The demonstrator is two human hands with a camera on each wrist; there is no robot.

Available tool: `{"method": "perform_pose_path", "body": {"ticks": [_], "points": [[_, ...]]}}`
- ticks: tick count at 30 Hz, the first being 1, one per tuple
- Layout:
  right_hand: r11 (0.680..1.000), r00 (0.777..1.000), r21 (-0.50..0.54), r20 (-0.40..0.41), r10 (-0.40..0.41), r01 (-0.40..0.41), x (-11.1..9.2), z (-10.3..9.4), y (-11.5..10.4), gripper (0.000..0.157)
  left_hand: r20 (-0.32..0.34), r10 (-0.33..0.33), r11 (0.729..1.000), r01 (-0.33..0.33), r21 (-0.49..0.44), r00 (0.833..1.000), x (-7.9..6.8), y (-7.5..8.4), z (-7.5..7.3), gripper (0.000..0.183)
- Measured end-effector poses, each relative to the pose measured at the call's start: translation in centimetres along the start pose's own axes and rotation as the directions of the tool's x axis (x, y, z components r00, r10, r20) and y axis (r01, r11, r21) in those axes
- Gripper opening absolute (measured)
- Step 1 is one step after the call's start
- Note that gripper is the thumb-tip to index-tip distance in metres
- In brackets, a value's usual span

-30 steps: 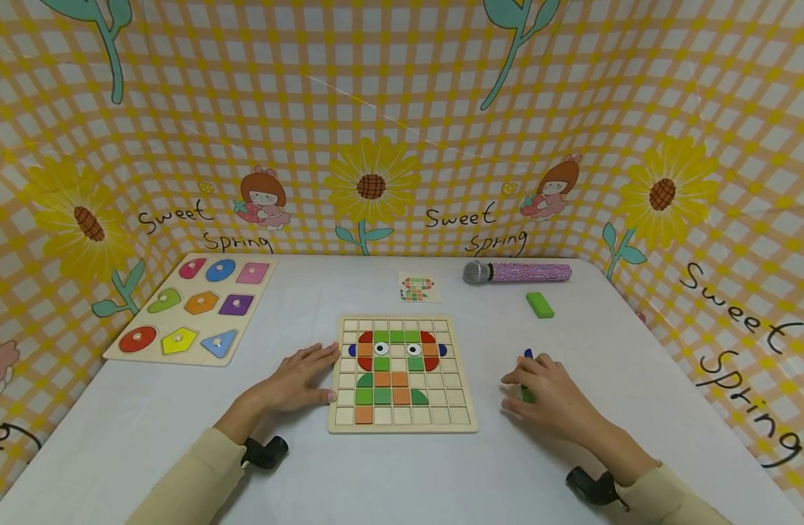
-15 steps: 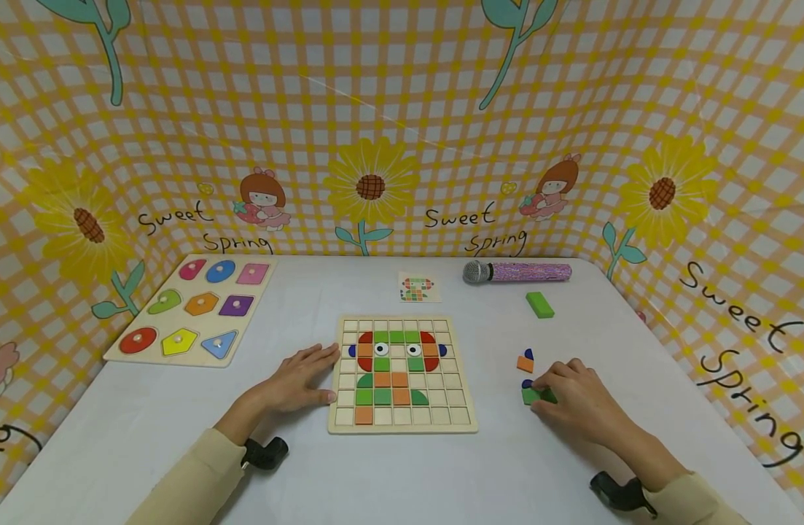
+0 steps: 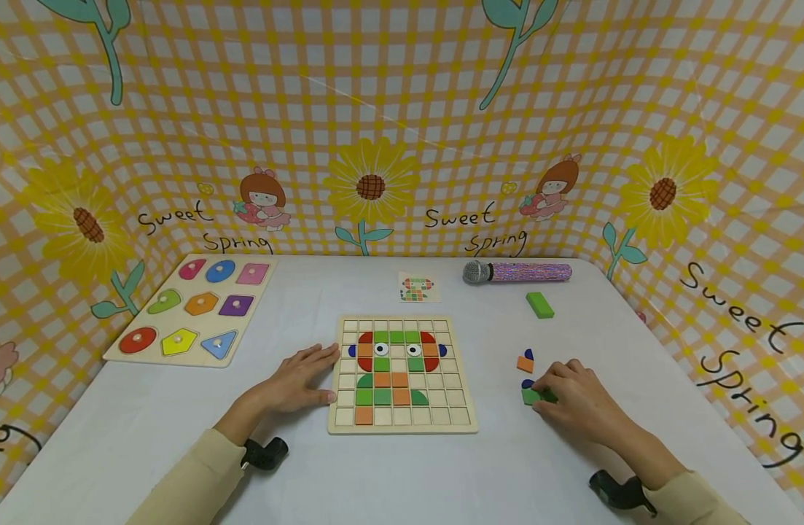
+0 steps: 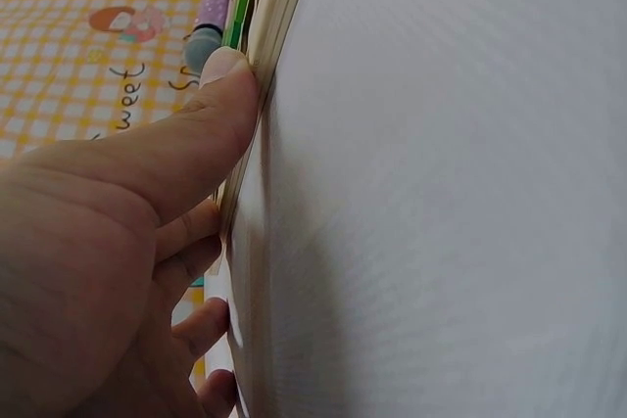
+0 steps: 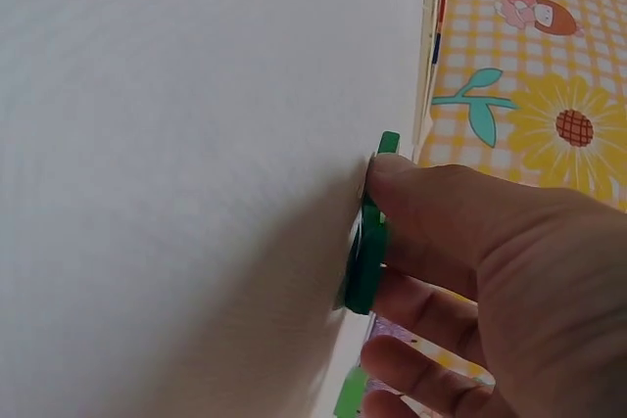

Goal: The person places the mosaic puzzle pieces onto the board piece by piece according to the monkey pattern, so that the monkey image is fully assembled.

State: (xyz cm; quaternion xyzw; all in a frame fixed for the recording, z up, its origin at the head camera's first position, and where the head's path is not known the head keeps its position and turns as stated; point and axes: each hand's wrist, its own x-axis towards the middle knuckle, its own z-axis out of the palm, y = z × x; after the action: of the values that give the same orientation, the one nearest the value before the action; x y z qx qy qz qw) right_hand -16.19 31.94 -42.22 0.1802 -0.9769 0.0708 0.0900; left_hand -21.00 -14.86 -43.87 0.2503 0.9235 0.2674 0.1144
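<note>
My left hand (image 3: 295, 380) rests with relaxed fingers at the left edge of a wooden grid board (image 3: 467, 421). Its thumb (image 4: 230, 105) lies along the rim in the left wrist view. Coloured tiles on the board make a face with two eye pieces and part of a body below. Right of the board, my right hand (image 3: 575, 399) pinches a dark green piece (image 5: 365, 266) between thumb and fingers, low over the table; fingers partly hide it. Beside the fingertips lie a green square tile (image 3: 529, 397) and a blue half-round piece (image 3: 527, 383).
An orange tile (image 3: 525, 364) and another blue piece (image 3: 529, 354) lie just beyond the right hand. Farther back are a green block (image 3: 540, 305), a glittery microphone (image 3: 531, 273) and a pattern card (image 3: 420, 295). A knobbed shape puzzle (image 3: 218, 359) lies at the left.
My right hand has moved right and slightly toward me, uncovering the orange tile and blue pieces, and its fingers have come onto the green piece. The left hand stays put.
</note>
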Motion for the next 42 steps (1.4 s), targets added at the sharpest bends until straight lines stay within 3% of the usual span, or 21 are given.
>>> {"method": "perform_pose_path", "body": {"ticks": [6, 11, 30, 42], "points": [[1.000, 1.000, 0.017, 0.008, -0.004, 0.004, 0.1, -0.3, -0.7, 0.018, -0.001, -0.003, 1.000, 0.003, 0.001, 1.000, 0.0, 0.0, 0.0, 0.076], [0.997, 0.996, 0.035, -0.054, -0.070, 0.072, 0.4, -0.6, -2.3, 0.019, -0.001, -0.002, 1.000, 0.002, 0.005, 1.000, 0.0, 0.0, 0.0, 0.076], [0.965, 0.966, 0.067, -0.054, -0.252, 0.255, 5.1, 0.9, -12.5, 0.023, -0.008, -0.011, 1.000, 0.011, -0.004, 1.000, 0.0, 0.1, 0.0, 0.075], [0.931, 0.932, 0.048, -0.020, -0.362, 0.363, 6.6, 2.1, -16.5, 0.023, -0.001, -0.009, 1.000, 0.009, -0.007, 1.000, -0.1, 0.2, -0.2, 0.075]]}}
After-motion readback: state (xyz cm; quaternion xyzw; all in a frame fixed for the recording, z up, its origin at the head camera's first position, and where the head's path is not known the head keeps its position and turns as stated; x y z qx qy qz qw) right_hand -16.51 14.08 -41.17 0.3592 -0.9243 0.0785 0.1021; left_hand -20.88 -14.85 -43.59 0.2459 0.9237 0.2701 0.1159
